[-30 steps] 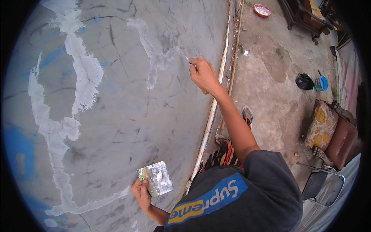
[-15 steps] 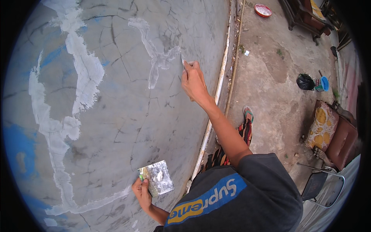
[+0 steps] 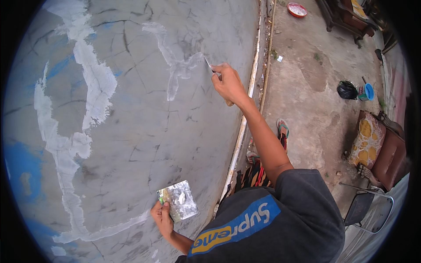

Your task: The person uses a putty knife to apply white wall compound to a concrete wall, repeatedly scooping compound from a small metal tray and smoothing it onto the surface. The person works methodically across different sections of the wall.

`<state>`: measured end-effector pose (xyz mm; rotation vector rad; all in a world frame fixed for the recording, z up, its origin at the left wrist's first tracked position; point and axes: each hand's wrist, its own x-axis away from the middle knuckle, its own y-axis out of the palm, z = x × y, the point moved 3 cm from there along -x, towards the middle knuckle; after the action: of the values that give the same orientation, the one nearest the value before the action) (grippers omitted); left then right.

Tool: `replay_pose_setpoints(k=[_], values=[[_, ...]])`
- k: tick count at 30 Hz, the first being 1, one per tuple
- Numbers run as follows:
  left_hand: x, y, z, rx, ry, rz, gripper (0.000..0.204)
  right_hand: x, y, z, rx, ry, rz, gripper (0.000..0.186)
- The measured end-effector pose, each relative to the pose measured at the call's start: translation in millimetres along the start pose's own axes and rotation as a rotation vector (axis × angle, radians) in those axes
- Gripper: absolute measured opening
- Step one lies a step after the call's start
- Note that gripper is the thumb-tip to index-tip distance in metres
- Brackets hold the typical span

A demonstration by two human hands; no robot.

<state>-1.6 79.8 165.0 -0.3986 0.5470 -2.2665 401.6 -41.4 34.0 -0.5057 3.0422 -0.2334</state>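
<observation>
My right hand (image 3: 229, 83) is closed around a putty knife; its thin blade (image 3: 208, 64) points up and left at the end of a pale, branching streak of filler (image 3: 180, 70) on the cracked grey wall (image 3: 136, 109). The butt of a wooden-looking handle sticks out below the palm. Lower down, my left hand (image 3: 162, 218) pinches the edge of a square, flat metal plate (image 3: 188, 209). White smears and a small lump of filler (image 3: 181, 198) lie on this plate, and something green shows by the thumb.
Wider whitish filler bands (image 3: 94, 72) run down the wall's left side, near blue paint patches (image 3: 24, 171). Along the wall's foot lies a long pole (image 3: 266, 65). On the ground stand a red basin (image 3: 297, 10), a black bag (image 3: 347, 90), a blue-rimmed bucket (image 3: 368, 92), a brown armchair (image 3: 388, 164) and a metal-framed chair (image 3: 368, 210).
My right hand has shifted slightly right and down, turning so the knife's blade slants more and its handle end shows. My left hand and the plate have barely moved.
</observation>
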Motion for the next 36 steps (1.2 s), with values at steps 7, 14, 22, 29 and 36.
replay_pose_setpoints(k=[7, 14, 22, 29, 36], values=[[-1.0, -3.5, -4.5, -0.007, -0.022, 0.001, 0.017, 5.5, -15.2, 13.4, -0.107, -0.011, -0.14, 0.036], [1.7, -0.5, 0.8, 0.008, -0.014, 0.014, 0.018, 6.4, -7.8, 0.0, 0.001, -0.084, -0.101, 0.037], [0.9, -1.3, -0.3, -0.001, -0.026, 0.007, 0.02, 25.6, 17.4, 16.5, -0.117, 0.04, 0.067, 0.037], [-3.0, -2.1, -5.6, -0.001, -0.012, 0.014, 0.021, 38.4, 55.5, 1.4, -0.028, -0.105, 0.182, 0.035], [-3.7, -6.0, -0.4, -0.067, -0.056, -0.021, 0.019, 23.4, 12.1, 20.0, -0.067, 0.036, 0.103, 0.034]])
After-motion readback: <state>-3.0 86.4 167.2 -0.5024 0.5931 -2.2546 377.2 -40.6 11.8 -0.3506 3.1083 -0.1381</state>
